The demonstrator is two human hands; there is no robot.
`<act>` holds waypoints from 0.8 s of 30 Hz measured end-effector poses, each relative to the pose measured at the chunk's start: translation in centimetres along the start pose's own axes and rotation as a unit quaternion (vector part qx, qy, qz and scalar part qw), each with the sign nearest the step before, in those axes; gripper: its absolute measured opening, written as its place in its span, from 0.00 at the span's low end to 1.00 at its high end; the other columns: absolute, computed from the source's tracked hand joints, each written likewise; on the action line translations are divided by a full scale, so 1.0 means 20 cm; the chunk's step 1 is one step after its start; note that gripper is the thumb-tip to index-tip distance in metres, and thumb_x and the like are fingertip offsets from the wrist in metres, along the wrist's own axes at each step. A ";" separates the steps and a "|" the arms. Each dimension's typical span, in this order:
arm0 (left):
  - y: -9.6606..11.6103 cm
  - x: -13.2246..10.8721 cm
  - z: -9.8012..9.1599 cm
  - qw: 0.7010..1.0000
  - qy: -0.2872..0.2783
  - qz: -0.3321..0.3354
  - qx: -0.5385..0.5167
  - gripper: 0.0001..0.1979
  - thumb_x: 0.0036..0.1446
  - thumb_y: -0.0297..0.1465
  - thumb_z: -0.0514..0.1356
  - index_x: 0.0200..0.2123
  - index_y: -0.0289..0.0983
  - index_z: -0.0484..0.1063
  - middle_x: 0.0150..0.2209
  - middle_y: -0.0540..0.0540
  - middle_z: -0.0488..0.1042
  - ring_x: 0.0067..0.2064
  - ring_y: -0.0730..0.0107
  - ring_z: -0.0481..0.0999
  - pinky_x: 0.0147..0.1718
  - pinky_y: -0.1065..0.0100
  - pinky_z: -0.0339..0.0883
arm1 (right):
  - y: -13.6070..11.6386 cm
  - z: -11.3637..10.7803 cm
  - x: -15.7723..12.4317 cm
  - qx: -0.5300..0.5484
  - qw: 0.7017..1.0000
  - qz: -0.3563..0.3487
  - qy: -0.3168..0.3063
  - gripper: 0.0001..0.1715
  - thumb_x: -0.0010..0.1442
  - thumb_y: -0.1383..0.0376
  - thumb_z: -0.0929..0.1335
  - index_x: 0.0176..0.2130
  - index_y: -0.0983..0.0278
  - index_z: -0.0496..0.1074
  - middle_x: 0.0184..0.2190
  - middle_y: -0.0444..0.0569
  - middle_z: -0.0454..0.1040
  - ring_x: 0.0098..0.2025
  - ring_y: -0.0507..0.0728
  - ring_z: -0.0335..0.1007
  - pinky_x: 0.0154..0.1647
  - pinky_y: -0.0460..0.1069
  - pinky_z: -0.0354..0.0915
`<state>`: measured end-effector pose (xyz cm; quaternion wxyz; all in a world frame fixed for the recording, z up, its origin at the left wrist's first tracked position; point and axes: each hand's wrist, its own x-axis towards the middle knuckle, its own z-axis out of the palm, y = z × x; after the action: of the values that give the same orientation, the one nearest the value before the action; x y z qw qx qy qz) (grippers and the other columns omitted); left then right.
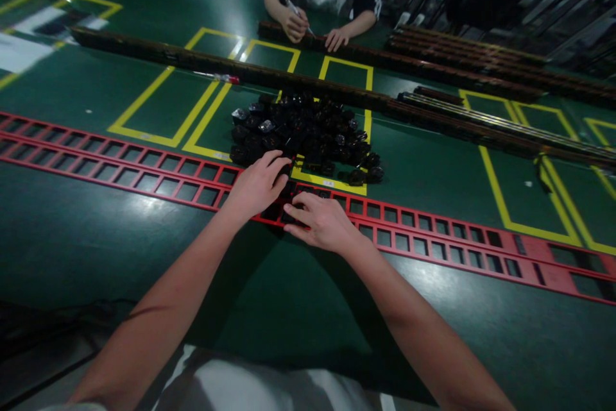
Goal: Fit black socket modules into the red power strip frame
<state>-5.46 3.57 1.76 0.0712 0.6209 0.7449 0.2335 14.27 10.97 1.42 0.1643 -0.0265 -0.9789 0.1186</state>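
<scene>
Dimly exposed overall and apparently lit from above, with soft glare patches on the green tabletop (72, 231) to the left, right and far side, and with broad, soft-edged shadows beneath the forearms (178, 295). Underexposed at the black parts (312, 119), largely merged in outline apart from small bright highlights, and nearly black at lower left. Moderately clear around the left hand (257, 186) and right hand (325, 222), but smeared toward the side edges, blurred in the background, and stretched by wide-angle distortion near the borders.
</scene>
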 end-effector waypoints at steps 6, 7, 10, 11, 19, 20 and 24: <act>0.00 0.00 0.00 0.999 0.022 -0.026 -0.018 0.18 0.68 0.31 0.51 0.58 0.37 0.68 0.64 0.39 0.66 0.62 0.54 0.71 0.60 0.51 0.69 | -0.01 -0.01 0.01 0.007 1.000 0.006 -0.011 0.16 0.72 0.58 0.63 0.50 0.65 0.75 0.48 0.54 0.75 0.44 0.56 0.70 0.31 0.49 0.59; 0.00 0.00 0.00 0.999 0.024 -0.031 -0.021 0.17 0.68 0.31 0.51 0.57 0.37 0.68 0.63 0.40 0.67 0.62 0.54 0.71 0.60 0.51 0.69 | -0.01 -0.01 0.01 0.007 1.000 0.006 -0.011 0.16 0.73 0.60 0.63 0.49 0.65 0.75 0.48 0.54 0.75 0.45 0.56 0.70 0.31 0.49 0.60; 0.00 0.01 0.00 0.998 0.028 -0.046 -0.028 0.15 0.67 0.30 0.52 0.55 0.38 0.68 0.59 0.40 0.70 0.59 0.55 0.73 0.59 0.53 0.70 | -0.01 -0.02 0.01 0.006 1.000 0.005 -0.009 0.15 0.73 0.62 0.62 0.49 0.66 0.75 0.49 0.54 0.75 0.46 0.56 0.71 0.32 0.50 0.61; -0.01 0.01 0.00 0.998 0.029 -0.052 -0.029 0.15 0.67 0.31 0.53 0.55 0.38 0.68 0.57 0.41 0.70 0.58 0.55 0.73 0.59 0.53 0.70 | -0.01 -0.01 0.01 0.008 1.000 0.005 -0.009 0.15 0.73 0.62 0.62 0.49 0.66 0.75 0.49 0.54 0.75 0.47 0.56 0.71 0.32 0.50 0.61; -0.03 0.02 0.01 0.994 0.060 -0.085 -0.022 0.13 0.66 0.31 0.54 0.52 0.39 0.69 0.52 0.41 0.71 0.47 0.59 0.76 0.52 0.54 0.73 | -0.01 -0.02 0.01 0.012 1.000 0.013 -0.011 0.17 0.74 0.61 0.61 0.50 0.65 0.75 0.49 0.55 0.76 0.47 0.57 0.71 0.33 0.50 0.64; -0.03 0.02 0.01 0.994 0.064 -0.086 -0.023 0.13 0.66 0.31 0.55 0.52 0.39 0.69 0.51 0.41 0.71 0.47 0.59 0.76 0.52 0.54 0.73 | -0.01 -0.02 0.01 0.014 1.000 0.015 -0.012 0.17 0.74 0.61 0.61 0.50 0.65 0.75 0.49 0.55 0.76 0.47 0.57 0.71 0.33 0.50 0.64; -0.05 0.02 0.03 0.992 0.080 -0.095 -0.033 0.12 0.64 0.33 0.58 0.50 0.39 0.69 0.50 0.41 0.72 0.48 0.59 0.76 0.52 0.55 0.73 | -0.01 -0.01 0.01 0.013 1.000 0.017 -0.013 0.17 0.73 0.61 0.62 0.51 0.65 0.76 0.49 0.55 0.76 0.47 0.57 0.71 0.33 0.50 0.64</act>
<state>-6.28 3.98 0.91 0.0539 0.5238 0.7958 0.2991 14.26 10.79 1.75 0.1502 -0.0396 -0.9787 0.1345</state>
